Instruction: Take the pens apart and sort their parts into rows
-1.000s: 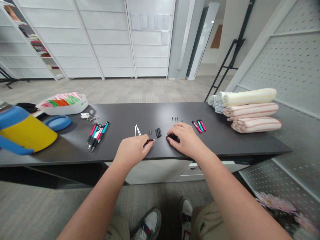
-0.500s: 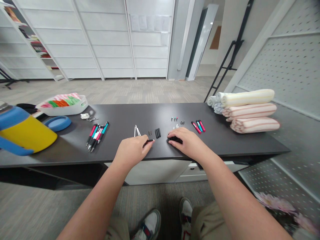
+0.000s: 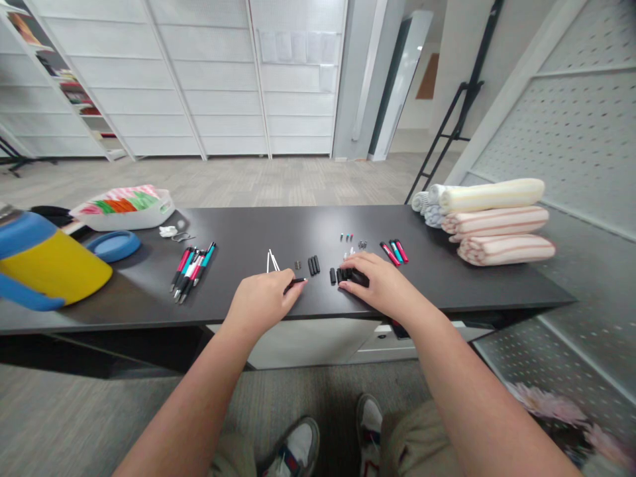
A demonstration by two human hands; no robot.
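Black pen part (image 3: 297, 282) is pinched in the left hand (image 3: 263, 301). The grip is narrow, and the thin black piece comes out to the right from between the fingers. The right hand (image 3: 385, 285) lies low on the dark tabletop (image 3: 248, 228) and curves over a black piece (image 3: 360, 279), but I cannot tell if it really grips this piece. Just left of this hand's fingertips are short black tubes (image 3: 339, 275), standing side by side in a small row.

Between the two hands, a little ahead, lie two black barrels (image 3: 313, 265) close together, and small dark pieces (image 3: 297, 264) are just left of them. Thin white rods (image 3: 271, 262) are ahead of the left hand. Ahead of the right hand are tiny pen parts (image 3: 350, 252), and farther to its right are three colored pens (image 3: 394, 252). Well left of the left hand lies a bundle of red and teal pens (image 3: 191, 273). Beyond it are a blue lid (image 3: 113, 246), a white tray (image 3: 159, 212), and a yellow and blue bottle (image 3: 54, 268). Far right of the right hand, rolled striped towels (image 3: 499, 228) are stacked.
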